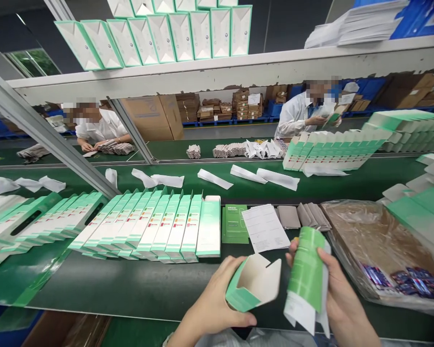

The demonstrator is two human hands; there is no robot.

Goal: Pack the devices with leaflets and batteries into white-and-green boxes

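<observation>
Cartons (155, 226) lean in a long overlapping row on the green surface (130, 289), just beyond the person's hands. The left hand (211, 301) is closed around the lower end of a white-and-green carton (255, 282), whose open end faces up and to the right, with its flaps spread and its white inside showing. The right hand (342, 294) grips a second carton (305, 272), green face showing, with loose white flaps hanging from its lower end. Its fingers (323, 260) curl around the carton's edge. Both cartons are held above the surface, just beside each other.

Ahead of them lie a green booklet (235, 224), a white paper sheet (264, 227) and folded grey-brown leaflets (309, 215). To the right, a clear plastic bag (361, 236) holds small blue packets (401, 282). White paper strips (213, 179) are scattered on a belt (361, 185) farther ahead. Beyond that, one co-worker (101, 127) handles a bundle at the left, and another (307, 113) holds a carton at the right. Above them, a shelf (217, 72) carries more cartons (181, 36).
</observation>
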